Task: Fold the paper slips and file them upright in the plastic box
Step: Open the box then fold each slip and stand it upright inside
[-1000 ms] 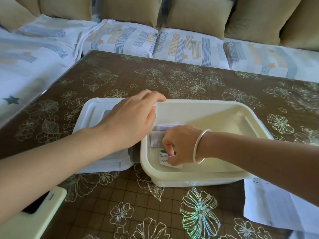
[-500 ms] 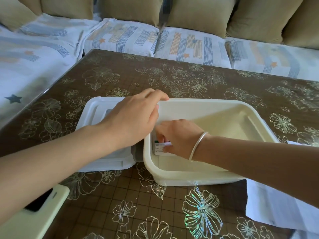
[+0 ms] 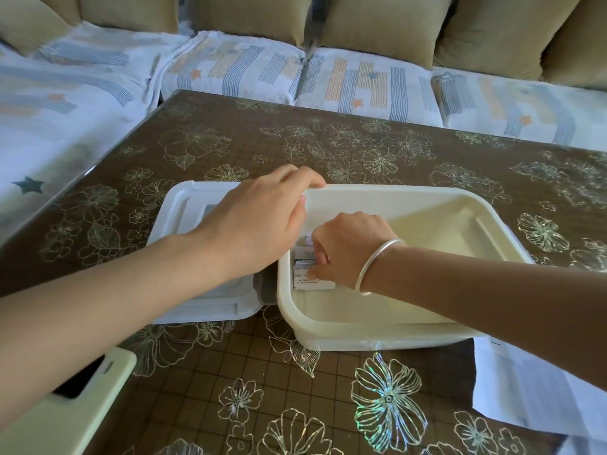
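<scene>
left hand (image 3: 256, 221) grips plastic box (image 3: 394, 191) at far-left rim. right hand (image 3: 348, 247) pinches folded paper slips (image 3: 307, 279) against box's left wall.

Left hand (image 3: 259, 221) grips the plastic box (image 3: 377, 336) rim; right hand (image 3: 348, 247) pinches folded paper slips (image 3: 315, 284) inside.

cream plastic box (image 3: 377, 336), white lid (image 3: 184, 205), brown floral table (image 3: 230, 139)

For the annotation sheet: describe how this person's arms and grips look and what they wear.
The left forearm and right forearm are bare, no sleeves in view. A thin, smooth silver bangle circles the right wrist. The left grip and the right grip show no rings or gloves, and no watch shows.
</scene>
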`<action>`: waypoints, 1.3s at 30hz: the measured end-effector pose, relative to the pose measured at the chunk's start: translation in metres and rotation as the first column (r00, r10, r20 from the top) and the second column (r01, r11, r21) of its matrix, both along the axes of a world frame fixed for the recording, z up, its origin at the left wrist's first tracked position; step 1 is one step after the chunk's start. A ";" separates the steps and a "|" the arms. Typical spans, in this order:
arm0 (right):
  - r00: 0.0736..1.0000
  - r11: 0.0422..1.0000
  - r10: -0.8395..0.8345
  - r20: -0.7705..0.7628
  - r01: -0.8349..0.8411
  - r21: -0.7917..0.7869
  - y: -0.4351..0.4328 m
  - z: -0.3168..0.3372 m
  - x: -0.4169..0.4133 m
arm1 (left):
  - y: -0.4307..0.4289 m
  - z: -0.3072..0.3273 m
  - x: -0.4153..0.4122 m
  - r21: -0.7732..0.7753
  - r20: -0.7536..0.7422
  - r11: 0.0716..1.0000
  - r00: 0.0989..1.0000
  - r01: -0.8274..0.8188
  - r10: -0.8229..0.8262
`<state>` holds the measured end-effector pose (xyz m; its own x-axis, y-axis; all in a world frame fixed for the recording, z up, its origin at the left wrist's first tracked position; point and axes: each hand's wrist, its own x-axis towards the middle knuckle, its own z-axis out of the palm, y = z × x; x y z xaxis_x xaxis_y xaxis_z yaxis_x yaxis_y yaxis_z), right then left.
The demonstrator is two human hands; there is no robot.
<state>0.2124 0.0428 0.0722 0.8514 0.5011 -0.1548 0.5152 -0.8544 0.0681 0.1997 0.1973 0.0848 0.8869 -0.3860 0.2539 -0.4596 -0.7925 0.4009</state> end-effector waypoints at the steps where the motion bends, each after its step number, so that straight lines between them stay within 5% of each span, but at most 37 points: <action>1: 1.000 1.000 -0.006 -0.021 0.007 0.011 -0.001 0.001 0.001 | 0.000 0.000 0.000 0.001 0.005 1.000 1.000 0.003 -0.003; 27: 0.978 0.993 0.053 -0.204 -0.030 0.117 -0.014 0.004 0.001 | -0.003 0.005 -0.002 0.018 -0.006 1.000 1.000 -0.019 0.019; 34: 0.968 0.932 -0.012 -0.250 0.101 0.347 -0.033 0.031 -0.008 | -0.003 0.005 -0.003 0.043 0.064 0.998 0.997 -0.052 0.050; 39: 0.941 0.748 -0.093 -0.327 0.283 0.600 -0.077 0.068 -0.047 | -0.027 0.016 -0.021 -0.074 0.175 0.996 0.983 -0.043 0.056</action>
